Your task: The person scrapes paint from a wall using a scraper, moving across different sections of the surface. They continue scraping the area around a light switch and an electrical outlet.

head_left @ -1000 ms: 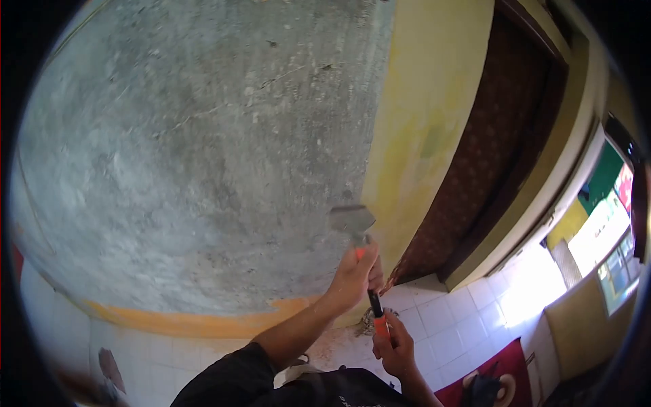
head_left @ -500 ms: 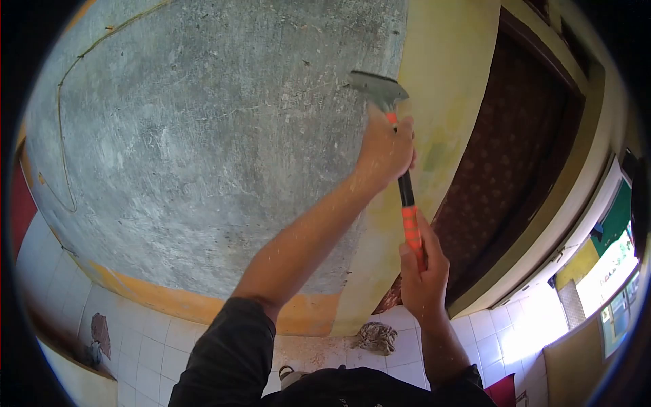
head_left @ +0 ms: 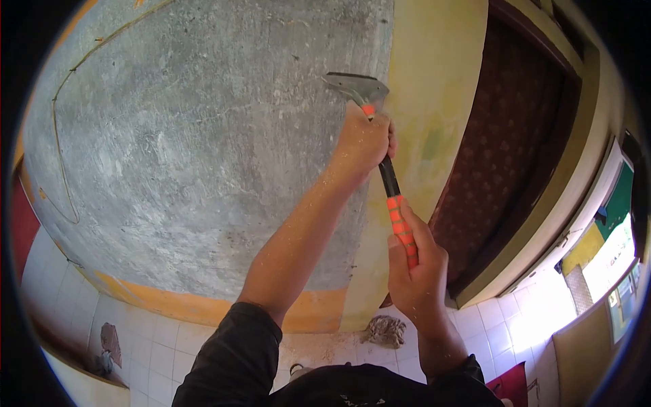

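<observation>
the work in hand is scraping paint off a wall, and it looks well along. a broad patch of the wall (head_left: 203,149) is already down to rough grey plaster. what seems left is the strip of yellow paint (head_left: 434,81) to the right of the bare patch, running up beside the dark red door (head_left: 502,149), and an orange band (head_left: 156,298) along the bottom, just above the white floor tiles (head_left: 156,346). a small heap of debris (head_left: 385,331) lies on the floor near the foot of the wall.

the scraper (head_left: 388,178) is held up against the wall in both hands. the left hand (head_left: 366,142) is clenched round the shaft high up, just under the metal blade (head_left: 354,85), with the arm stretched up and flecked with dust. the right hand (head_left: 417,271) is closed round the orange grip at the lower end. the blade sits above and just left of the left hand, right at the border where grey plaster meets yellow paint; whether its edge is pressed flat to the surface is hard to tell.
</observation>
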`<action>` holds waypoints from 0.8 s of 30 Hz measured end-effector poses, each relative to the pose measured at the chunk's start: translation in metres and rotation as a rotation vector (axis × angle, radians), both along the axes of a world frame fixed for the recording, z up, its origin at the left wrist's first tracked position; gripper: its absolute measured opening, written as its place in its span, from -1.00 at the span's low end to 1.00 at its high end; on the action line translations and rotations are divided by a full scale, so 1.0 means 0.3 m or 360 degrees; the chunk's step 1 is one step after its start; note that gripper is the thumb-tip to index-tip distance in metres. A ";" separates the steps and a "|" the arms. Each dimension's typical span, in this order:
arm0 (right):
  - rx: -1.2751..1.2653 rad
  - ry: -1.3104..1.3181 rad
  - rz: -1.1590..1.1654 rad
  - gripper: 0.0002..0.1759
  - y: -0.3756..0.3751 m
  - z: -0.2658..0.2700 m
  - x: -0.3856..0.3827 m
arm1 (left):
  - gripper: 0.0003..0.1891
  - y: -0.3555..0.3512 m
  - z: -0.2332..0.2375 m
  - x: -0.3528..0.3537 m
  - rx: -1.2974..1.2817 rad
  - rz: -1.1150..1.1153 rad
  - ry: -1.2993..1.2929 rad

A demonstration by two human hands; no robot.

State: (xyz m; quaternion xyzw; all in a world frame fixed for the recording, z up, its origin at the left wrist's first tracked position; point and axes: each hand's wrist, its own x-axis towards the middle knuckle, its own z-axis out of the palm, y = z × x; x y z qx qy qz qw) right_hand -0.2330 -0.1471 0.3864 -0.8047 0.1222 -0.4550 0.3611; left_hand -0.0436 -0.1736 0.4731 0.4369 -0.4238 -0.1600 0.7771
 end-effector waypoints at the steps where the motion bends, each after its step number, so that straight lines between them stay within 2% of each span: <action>1: -0.0115 -0.0069 -0.0047 -0.50 -0.021 -0.041 0.028 | -0.82 -0.005 -0.013 -0.003 0.0018 -0.0005 0.0007; 2: -0.0238 -0.0144 -0.0093 -0.51 -0.033 -0.064 0.043 | -0.82 -0.012 -0.022 -0.006 0.0005 0.0042 0.0003; 6: -0.0239 -0.0230 -0.0073 -0.52 -0.044 -0.030 0.036 | -0.80 -0.029 0.016 0.025 0.0041 0.0035 -0.0181; 7: -0.0199 -0.0165 -0.0094 -0.52 -0.041 -0.003 0.032 | -0.80 -0.025 0.023 0.014 0.0063 0.0035 -0.0170; 9: -0.0131 -0.0069 -0.0111 -0.52 -0.030 0.025 0.014 | -0.82 -0.024 0.041 -0.015 -0.0139 0.0054 0.0022; 12: -0.0158 -0.0094 -0.0079 -0.51 -0.038 -0.006 -0.005 | -0.82 -0.026 0.013 -0.030 -0.0036 0.0083 -0.0001; 15: -0.0052 -0.0103 -0.0039 -0.51 -0.031 0.036 -0.011 | -0.80 -0.038 0.037 -0.028 -0.0041 0.0109 0.0011; 19: -0.0009 -0.0012 -0.0061 -0.51 -0.017 0.006 -0.010 | -0.82 -0.027 0.009 -0.040 -0.0104 0.0108 0.0050; 22: -0.0257 -0.0162 -0.0081 -0.51 -0.045 0.006 0.013 | -0.84 -0.043 0.036 -0.028 -0.0016 0.0234 0.0030; 24: -0.0087 -0.0076 -0.0091 -0.52 -0.039 0.053 0.006 | -0.90 -0.060 0.059 -0.010 -0.0197 0.0050 -0.0134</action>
